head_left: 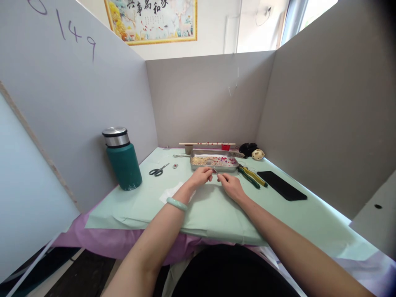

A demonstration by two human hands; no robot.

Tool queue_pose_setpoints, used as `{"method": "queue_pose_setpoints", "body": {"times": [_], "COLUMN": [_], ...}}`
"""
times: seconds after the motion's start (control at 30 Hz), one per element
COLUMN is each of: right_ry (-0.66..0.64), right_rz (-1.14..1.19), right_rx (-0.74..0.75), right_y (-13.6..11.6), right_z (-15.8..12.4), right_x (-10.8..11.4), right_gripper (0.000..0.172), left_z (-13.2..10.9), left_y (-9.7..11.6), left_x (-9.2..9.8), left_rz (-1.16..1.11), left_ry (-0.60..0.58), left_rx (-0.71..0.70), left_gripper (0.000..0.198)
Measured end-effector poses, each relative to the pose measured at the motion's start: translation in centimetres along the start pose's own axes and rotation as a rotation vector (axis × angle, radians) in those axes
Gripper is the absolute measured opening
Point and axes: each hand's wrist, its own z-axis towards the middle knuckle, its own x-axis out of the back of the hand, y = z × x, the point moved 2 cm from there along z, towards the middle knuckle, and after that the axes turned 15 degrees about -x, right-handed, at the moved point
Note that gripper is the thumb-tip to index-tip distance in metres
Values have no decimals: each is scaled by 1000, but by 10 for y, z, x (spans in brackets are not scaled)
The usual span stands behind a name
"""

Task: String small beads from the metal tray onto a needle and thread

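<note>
– Both hands checked? Entry, please.
– Your left hand [201, 176] and right hand [230, 185] meet fingertip to fingertip, each closed in a pinch. Whatever sits between them is too small to tell.
– Tray position?
– Tray [213, 168] of beads [213, 161] at 12 o'clock, just beyond your fingertips. Pliers [252, 176] at 2 o'clock and scissors [159, 170] at 10 o'clock, neither touched.
– Technique note?
– Judgement only: rest both wrists on the paper [216, 214] and pinch lightly. Work close to the tray, so a slipped piece lands near it and not off the edge at 6 o'clock.
</note>
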Motion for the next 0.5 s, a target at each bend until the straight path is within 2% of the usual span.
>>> {"method": "queue_pose_setpoints", "body": {"times": [0.23, 0.5], "right_ry": [-42, -6], "right_rz": [36, -2], "right_rx": [40, 107], "right_y": [-1, -3], "right_z": [0, 0], "right_x": [1, -3], "right_gripper": [25, 23], "left_z": [-3, 0], "left_y": [5, 5], "left_x": [0, 2], "left_rz": [-176, -219], "left_ry": [52, 127], "left_rx": [27, 31], "left_gripper": [14, 10]}}
